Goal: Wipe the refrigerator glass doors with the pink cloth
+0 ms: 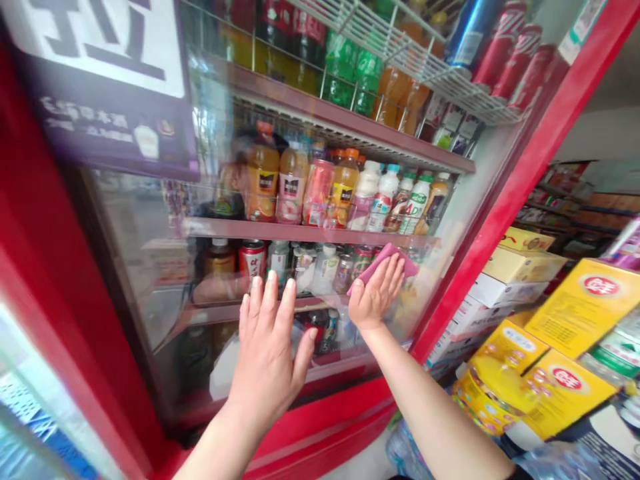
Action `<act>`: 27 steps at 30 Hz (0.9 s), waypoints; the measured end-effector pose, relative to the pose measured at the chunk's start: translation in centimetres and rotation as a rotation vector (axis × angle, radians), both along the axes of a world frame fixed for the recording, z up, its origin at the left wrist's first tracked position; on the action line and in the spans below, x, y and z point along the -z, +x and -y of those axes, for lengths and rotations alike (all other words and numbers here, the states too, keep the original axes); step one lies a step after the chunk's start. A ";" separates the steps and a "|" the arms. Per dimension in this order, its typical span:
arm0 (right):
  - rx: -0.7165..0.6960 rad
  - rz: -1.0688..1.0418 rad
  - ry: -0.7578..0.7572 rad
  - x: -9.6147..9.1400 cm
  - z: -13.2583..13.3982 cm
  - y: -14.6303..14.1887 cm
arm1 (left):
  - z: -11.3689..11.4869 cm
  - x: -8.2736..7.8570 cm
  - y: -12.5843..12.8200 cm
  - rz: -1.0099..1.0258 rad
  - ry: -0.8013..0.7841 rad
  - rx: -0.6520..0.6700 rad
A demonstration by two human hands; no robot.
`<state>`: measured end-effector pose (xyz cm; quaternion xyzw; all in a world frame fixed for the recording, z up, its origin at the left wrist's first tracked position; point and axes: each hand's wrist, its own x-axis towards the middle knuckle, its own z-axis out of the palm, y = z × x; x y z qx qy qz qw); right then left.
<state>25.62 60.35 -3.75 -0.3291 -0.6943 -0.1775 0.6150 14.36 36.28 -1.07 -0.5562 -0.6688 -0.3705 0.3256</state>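
My left hand (pixel 270 347) lies flat against the glass door (pixel 135 267) of a red drinks cooler, fingers spread, holding nothing. My right hand (pixel 375 293) presses a pink cloth (pixel 395 261) to the same glass, with the cloth bunched under the palm and fingers. Behind the glass, bottled juices (pixel 300 183) stand on a shelf. Cans and small bottles (pixel 285 263) fill the shelf below, partly hidden by my hands. The cooler's red door frame (pixel 515 200) runs up the right side.
Stacked yellow and white cardboard boxes (pixel 525 313) stand to the right of the cooler. Farther back are store shelves (pixel 565 207) with goods. A dark sign (pixel 105 100) covers the upper left of the door, and red cans (pixel 510 67) sit on the top rack.
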 end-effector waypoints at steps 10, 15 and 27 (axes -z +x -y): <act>-0.096 0.094 0.110 -2.1 7.6 -7.4 | 6.2 1.4 -3.8 0.097 0.029 -0.082; -0.135 0.133 0.136 -3.4 10.7 -10.6 | 9.0 1.4 -5.0 0.127 0.044 -0.120; -0.335 0.336 0.172 -8.3 19.6 -18.7 | 13.9 -0.2 -6.6 0.107 0.104 -0.197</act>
